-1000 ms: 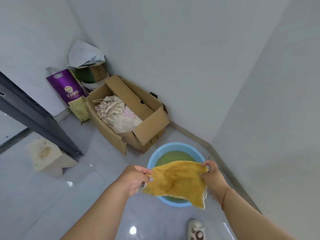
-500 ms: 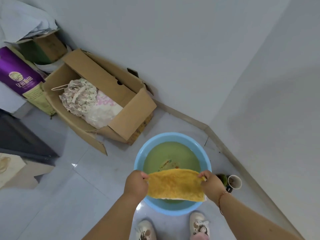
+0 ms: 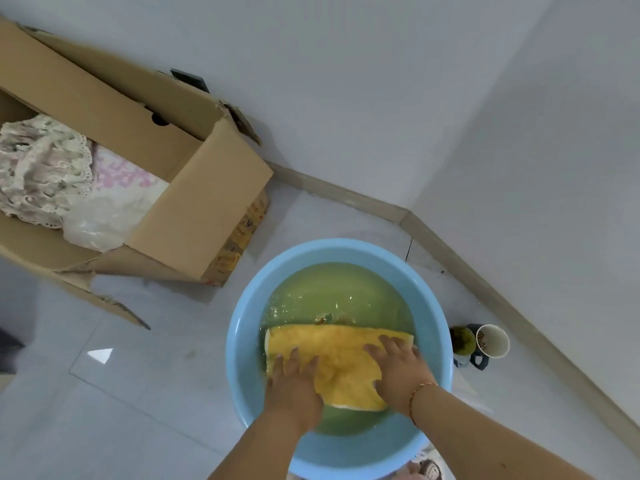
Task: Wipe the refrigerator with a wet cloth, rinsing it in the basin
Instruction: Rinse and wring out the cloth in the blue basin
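Your yellow cloth (image 3: 332,355) lies in the blue basin (image 3: 242,341), spread flat on the greenish water (image 3: 332,292), in the half of the basin nearest to you. Its far edge runs almost straight across the middle of the basin, and a white edge shows at its left end and at its near side.

Your left hand (image 3: 294,386) rests on the left part of the cloth, near the left wall of the basin. The fingers (image 3: 294,358) are straight and a little spread; they press down on the cloth and grasp nothing. Your right hand (image 3: 398,368) lies on the right part of the cloth in the same way, fingers stretched out flat and pointing to the far side of the basin. A thin bracelet (image 3: 420,388) is around the right wrist.

Small ripples and some brown bits show in the water just beyond the far edge of the cloth.

To the left of the basin and behind it stands an open cardboard box (image 3: 194,202) with lace fabric (image 3: 41,168) inside. Just beside the right rim of the basin stand two cups (image 3: 485,342), one white inside and one with something green. At the near rim of the basin you can see part of a shoe (image 3: 427,471).
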Motion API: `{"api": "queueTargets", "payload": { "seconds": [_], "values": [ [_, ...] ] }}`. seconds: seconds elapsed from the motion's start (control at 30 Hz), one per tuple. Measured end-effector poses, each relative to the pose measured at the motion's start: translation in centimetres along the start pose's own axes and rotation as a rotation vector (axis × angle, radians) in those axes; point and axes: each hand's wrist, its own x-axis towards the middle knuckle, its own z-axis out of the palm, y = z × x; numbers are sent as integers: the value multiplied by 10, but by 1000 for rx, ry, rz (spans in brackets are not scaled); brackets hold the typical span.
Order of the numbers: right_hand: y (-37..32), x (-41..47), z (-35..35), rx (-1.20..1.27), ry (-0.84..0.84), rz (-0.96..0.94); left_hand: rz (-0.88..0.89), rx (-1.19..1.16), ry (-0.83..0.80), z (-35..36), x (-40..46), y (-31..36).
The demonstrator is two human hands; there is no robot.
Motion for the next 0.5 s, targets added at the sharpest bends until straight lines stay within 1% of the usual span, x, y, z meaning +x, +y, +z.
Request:
{"api": "queueTargets", "payload": {
  "seconds": [0.07, 0.17, 0.23, 0.3, 0.33, 0.37, 0.4, 0.47, 0.5],
  "values": [
    [-2, 16, 10, -148, -39, -37, -28, 44, -70, 12, 18, 3],
    [0, 37, 26, -260, -35, -68, -96, 20, -119, 21, 42, 1],
    [2, 52, 34, -257, -60, -39, -103, -44, -105, 25, 58, -6],
    [0, 69, 36, -173, -91, 28, -64, -163, -38, 28, 70, -13],
    [-3, 77, 36, -99, -88, 67, -58, -315, 16, 26, 74, -16],
    [-8, 85, 36, 10, -74, 111, -74, -534, 61, 23, 76, -17],
    [-12, 94, 36, 184, -55, 141, -108, -789, 79, 18, 77, -15],
    [-23, 101, 30, 675, 22, 159, -200, -1232, 32, 12, 82, -12],
    [-31, 100, 24, 910, 62, 169, -225, -1412, -36, 8, 82, -10]
  ]
}}
